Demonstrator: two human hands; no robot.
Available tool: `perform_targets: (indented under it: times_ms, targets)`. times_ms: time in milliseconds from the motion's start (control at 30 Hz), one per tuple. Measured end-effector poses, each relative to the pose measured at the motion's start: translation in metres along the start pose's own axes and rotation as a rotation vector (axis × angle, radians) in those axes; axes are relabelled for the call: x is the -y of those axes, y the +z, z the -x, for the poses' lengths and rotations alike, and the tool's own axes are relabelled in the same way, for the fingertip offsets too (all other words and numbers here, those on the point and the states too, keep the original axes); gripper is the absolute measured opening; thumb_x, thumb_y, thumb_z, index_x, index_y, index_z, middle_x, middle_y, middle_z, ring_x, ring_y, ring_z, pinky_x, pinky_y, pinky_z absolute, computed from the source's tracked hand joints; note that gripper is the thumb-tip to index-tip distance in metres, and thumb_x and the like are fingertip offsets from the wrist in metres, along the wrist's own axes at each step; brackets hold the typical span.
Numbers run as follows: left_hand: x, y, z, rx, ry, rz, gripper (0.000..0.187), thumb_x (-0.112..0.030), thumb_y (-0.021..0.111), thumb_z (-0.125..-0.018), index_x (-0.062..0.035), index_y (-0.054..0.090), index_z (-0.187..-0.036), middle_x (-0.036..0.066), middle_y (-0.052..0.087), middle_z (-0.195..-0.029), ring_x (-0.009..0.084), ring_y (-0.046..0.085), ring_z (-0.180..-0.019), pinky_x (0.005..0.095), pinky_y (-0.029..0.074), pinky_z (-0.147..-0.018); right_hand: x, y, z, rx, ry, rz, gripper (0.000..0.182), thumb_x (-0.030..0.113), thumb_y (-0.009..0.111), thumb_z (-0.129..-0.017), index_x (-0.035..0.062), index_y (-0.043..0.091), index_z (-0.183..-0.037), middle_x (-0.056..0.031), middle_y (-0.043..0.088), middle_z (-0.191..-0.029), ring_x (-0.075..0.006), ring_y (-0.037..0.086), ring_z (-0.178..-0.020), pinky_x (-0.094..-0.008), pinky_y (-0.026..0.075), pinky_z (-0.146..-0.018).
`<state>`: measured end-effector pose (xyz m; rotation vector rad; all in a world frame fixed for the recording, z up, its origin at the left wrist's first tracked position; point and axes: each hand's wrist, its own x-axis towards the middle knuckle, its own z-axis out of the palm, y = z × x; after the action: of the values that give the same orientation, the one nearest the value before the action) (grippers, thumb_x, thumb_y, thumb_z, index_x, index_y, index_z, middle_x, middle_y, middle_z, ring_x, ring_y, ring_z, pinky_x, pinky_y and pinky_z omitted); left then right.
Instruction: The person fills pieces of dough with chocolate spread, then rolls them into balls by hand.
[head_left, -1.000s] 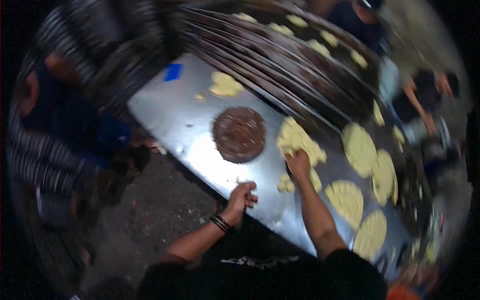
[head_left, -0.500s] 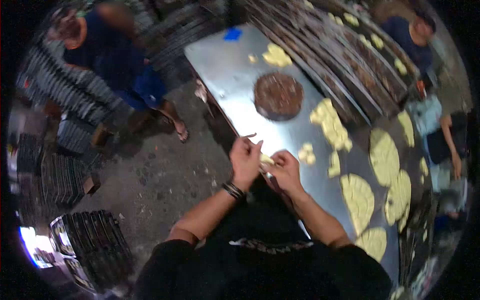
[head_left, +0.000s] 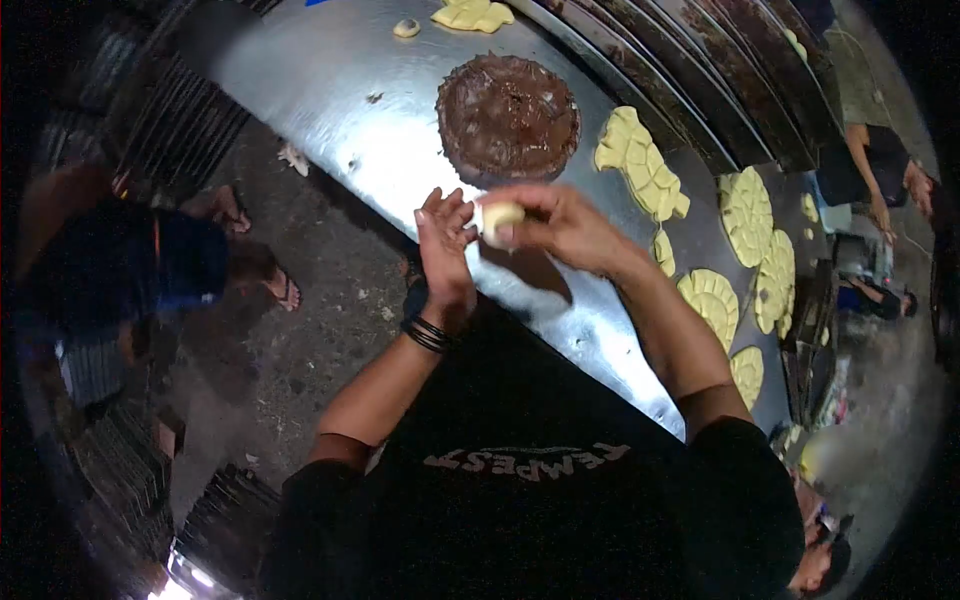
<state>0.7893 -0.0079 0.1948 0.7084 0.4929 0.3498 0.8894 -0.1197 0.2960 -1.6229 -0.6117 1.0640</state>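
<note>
My right hand (head_left: pixel 565 230) grips a small pale dough ball (head_left: pixel 500 218) between thumb and fingers, above the shiny metal table (head_left: pixel 360 150). Just left of it, my left hand (head_left: pixel 446 250) is open with its palm turned up and fingers slightly curled, and holds nothing. A black band circles that wrist. Beyond both hands, a large round mound of dark brown paste (head_left: pixel 510 115) sits on the table. A small round dough piece (head_left: pixel 406 28) and a flat yellow dough piece (head_left: pixel 472 14) lie at the far end.
To the right lie a segmented dough sheet (head_left: pixel 640 160) and several scored dough rounds (head_left: pixel 745 215). Stacked dark trays (head_left: pixel 640 60) line the table's far right side. A person in dark clothes (head_left: pixel 150 260) stands at left; other people are at right.
Both hands were pinching a dough piece together near the table edge. Now the left hand has opened, and the right holds a rounded dough ball. The view has shifted, bringing the brown mound nearer.
</note>
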Motion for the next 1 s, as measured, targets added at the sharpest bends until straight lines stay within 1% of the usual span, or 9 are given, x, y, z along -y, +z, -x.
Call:
perform_targets:
  times_ms: [67, 233, 367, 467, 500, 633, 700, 800, 1000]
  targets:
    - [-0.016, -0.002, -0.03, -0.013, -0.026, -0.034, 0.066, -0.055, 0.019, -0.095, -0.0067, 0.021, -0.14, 0.019, 0.036, -0.135, 0.028, 0.042, -0.117, 0.0391, 0.031, -0.099, 0.02, -0.016, -0.033, -0.325, -0.27, 0.767, 0.031, 0.003, 0.058, -0.081, 0.0066, 0.059, -0.113, -0.016, 0.065, -0.101, -0.0264, 0.064, -0.092, -0.0342, 0.05, -0.08]
    - [-0.036, 0.002, -0.077, -0.054, -0.137, 0.043, 0.085, -0.064, 0.028, -0.089, 0.0039, 0.013, -0.139, 0.03, 0.034, -0.132, 0.0323, 0.044, -0.114, 0.0469, 0.032, -0.1, 0.004, -0.021, -0.106, -0.371, 0.004, 0.958, 0.026, 0.0, 0.057, -0.078, 0.0023, 0.06, -0.103, -0.0229, 0.063, -0.092, -0.0366, 0.063, -0.087, -0.039, 0.05, -0.075]
    - [-0.045, -0.002, -0.086, -0.055, -0.26, 0.148, 0.077, -0.057, 0.03, -0.093, 0.0016, 0.013, -0.14, 0.027, 0.04, -0.129, 0.0295, 0.046, -0.112, 0.0445, 0.038, -0.096, -0.002, -0.023, -0.119, -0.339, 0.089, 0.72, 0.026, 0.001, 0.059, -0.079, 0.0005, 0.058, -0.105, -0.0146, 0.065, -0.096, -0.0245, 0.065, -0.084, -0.0346, 0.05, -0.069]
    - [-0.043, -0.012, -0.089, 0.02, -0.295, 0.16, 0.056, -0.045, 0.027, -0.097, -0.0077, 0.025, -0.138, 0.013, 0.045, -0.129, 0.0205, 0.048, -0.109, 0.0371, 0.036, -0.097, 0.001, -0.042, -0.109, -0.316, 0.367, -0.292, 0.027, 0.0, 0.056, -0.081, 0.0038, 0.056, -0.108, -0.0134, 0.063, -0.099, -0.0194, 0.063, -0.087, -0.0279, 0.05, -0.066]
    - [-0.046, -0.013, -0.088, 0.05, -0.228, 0.065, 0.055, -0.044, 0.027, -0.097, -0.0077, 0.028, -0.137, 0.012, 0.044, -0.13, 0.0199, 0.047, -0.11, 0.037, 0.036, -0.096, -0.003, -0.045, -0.102, -0.225, 0.289, -0.588, 0.031, 0.0, 0.053, -0.085, 0.004, 0.052, -0.116, -0.0066, 0.059, -0.107, -0.0106, 0.059, -0.086, -0.0218, 0.049, -0.064]
    - [-0.071, -0.007, -0.09, 0.201, 0.038, -0.19, 0.052, -0.041, 0.03, -0.096, -0.0072, 0.034, -0.135, 0.01, 0.04, -0.135, 0.0184, 0.042, -0.115, 0.0374, 0.033, -0.096, 0.002, -0.026, -0.084, -0.283, 0.033, -1.134, 0.039, 0.0, 0.055, -0.083, 0.0039, 0.049, -0.122, -0.0097, 0.059, -0.109, -0.015, 0.059, -0.095, -0.0227, 0.051, -0.07]
    - [-0.085, 0.007, -0.087, 0.265, 0.007, -0.169, 0.053, -0.042, 0.027, -0.096, -0.0053, 0.036, -0.134, 0.01, 0.042, -0.133, 0.0179, 0.042, -0.116, 0.0354, 0.033, -0.095, 0.014, -0.02, -0.069, -0.208, -0.04, -1.239, 0.048, 0.0, 0.057, -0.08, 0.0042, 0.044, -0.126, -0.0115, 0.057, -0.114, -0.0177, 0.059, -0.099, -0.0234, 0.052, -0.071]
    - [-0.088, 0.032, -0.066, 0.635, -0.127, -0.193, 0.054, -0.041, 0.023, -0.097, -0.0035, 0.039, -0.132, 0.01, 0.045, -0.129, 0.0174, 0.044, -0.115, 0.0327, 0.033, -0.094, -0.001, -0.013, -0.034, -0.092, -0.177, -1.228, 0.059, 0.0, 0.06, -0.077, 0.0054, 0.036, -0.131, -0.0134, 0.055, -0.118, -0.0184, 0.059, -0.098, -0.0226, 0.052, -0.069]
    - [-0.023, 0.059, 0.018, 0.547, -0.277, -0.343, 0.024, -0.017, 0.056, -0.091, 0.0022, 0.061, -0.105, 0.005, 0.063, -0.09, 0.0076, 0.053, -0.072, 0.02, 0.044, -0.066, -0.067, 0.01, 0.088, -0.241, -0.13, -1.258, 0.056, 0.001, 0.062, -0.077, 0.0076, 0.041, -0.129, -0.0111, 0.057, -0.107, -0.0151, 0.059, -0.082, -0.0216, 0.047, -0.065]
